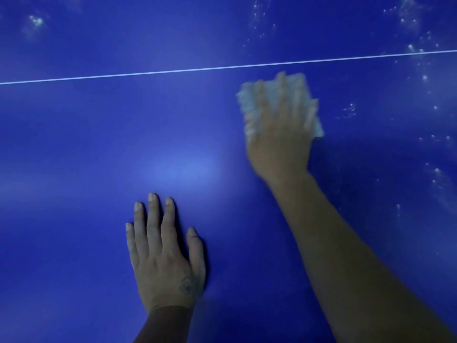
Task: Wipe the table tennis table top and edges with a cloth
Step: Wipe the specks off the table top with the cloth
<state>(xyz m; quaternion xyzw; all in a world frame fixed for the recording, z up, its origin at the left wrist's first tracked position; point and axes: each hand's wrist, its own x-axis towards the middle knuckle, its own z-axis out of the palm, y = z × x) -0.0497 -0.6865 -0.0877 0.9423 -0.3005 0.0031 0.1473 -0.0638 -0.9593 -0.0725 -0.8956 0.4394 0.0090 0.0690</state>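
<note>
The blue table tennis table top (pixel 86 149) fills the whole view. A thin white line (pixel 173 71) crosses it from left to right. My right hand (pixel 279 134) lies flat with spread fingers on a white cloth (pixel 249 100) and presses it onto the table just below the line. The hand and cloth are blurred. My left hand (pixel 163 253) rests flat on the table nearer to me, fingers straight, holding nothing.
White specks and droplets (pixel 420 50) dot the table at the right side and top right. A smaller patch of specks (pixel 35 21) shows at the top left. A pale glare spot (pixel 178 172) sits mid-table. No table edge is in view.
</note>
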